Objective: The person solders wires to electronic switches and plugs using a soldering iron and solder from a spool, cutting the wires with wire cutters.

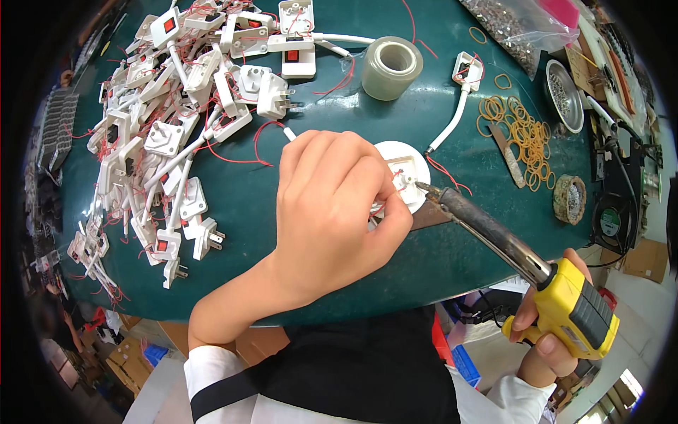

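Observation:
My left hand [332,212] is closed in a pinch over a round white plastic housing [417,157] at the middle of the table. A thin red wire [379,210] shows at its fingertips; the fingers hide most of what they grip. From the right, my right hand [544,339] grips a yellow-handled soldering gun [578,311], a finger at its trigger. The dark tip touches or nearly touches the inside of the housing, near small metal contacts. Beneath the housing lies a flat brown piece [432,216].
White plug and switch parts [166,138] with red wires pile up at left. Behind the housing stands a tape roll [392,68]. To the right are a wired white part [466,72], rubber bands [519,131], a metal bowl [565,97], a solder-coloured tub [569,199] and a fan [611,219].

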### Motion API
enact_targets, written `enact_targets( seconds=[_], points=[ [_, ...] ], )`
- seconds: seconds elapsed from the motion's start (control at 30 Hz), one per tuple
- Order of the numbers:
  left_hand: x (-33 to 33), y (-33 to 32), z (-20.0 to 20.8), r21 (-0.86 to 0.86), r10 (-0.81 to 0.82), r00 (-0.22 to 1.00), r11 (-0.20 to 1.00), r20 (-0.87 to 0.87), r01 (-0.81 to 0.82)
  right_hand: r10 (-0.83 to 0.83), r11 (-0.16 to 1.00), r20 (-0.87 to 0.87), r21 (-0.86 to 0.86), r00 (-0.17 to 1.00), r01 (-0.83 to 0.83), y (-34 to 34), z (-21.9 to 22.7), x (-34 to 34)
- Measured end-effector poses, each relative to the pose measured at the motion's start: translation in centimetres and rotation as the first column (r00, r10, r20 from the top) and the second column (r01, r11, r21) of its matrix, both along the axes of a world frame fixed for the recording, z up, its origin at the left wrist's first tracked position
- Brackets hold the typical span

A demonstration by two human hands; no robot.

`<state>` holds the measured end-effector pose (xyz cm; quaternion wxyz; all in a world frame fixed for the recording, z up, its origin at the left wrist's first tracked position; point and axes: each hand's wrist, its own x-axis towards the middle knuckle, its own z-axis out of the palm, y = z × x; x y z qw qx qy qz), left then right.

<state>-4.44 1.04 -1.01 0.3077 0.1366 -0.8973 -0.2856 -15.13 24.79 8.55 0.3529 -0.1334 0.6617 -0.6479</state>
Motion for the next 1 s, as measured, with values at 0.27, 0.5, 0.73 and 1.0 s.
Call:
enact_targets(
  seconds=[0.27,0.5,0.73,1.0],
  points=[
    [-0.3,0.1,0.0,0.010,0.010,1.000,1.000,0.004,-0.010,0.066,0.995,-0.061,0.080,0.996,-0.061,-0.2,-0.1,0.0],
    [-0.3,0.0,0.1,0.031,-0.008,1.000,1.000,0.013,0.008,0.080,0.984,-0.071,0.163,0.994,-0.067,-0.8,0.3,0.0],
    [-0.4,0.0,0.3,0.044,-0.012,0.999,0.999,0.038,0.011,0.109,0.972,-0.110,0.222,0.988,-0.082,-1.5,0.8,-0.1],
    [0.0,0.2,0.4,0.025,-0.010,0.998,1.000,0.055,0.009,0.158,0.947,-0.219,0.310,0.963,-0.085,-1.8,1.1,-0.1]
  ],
)
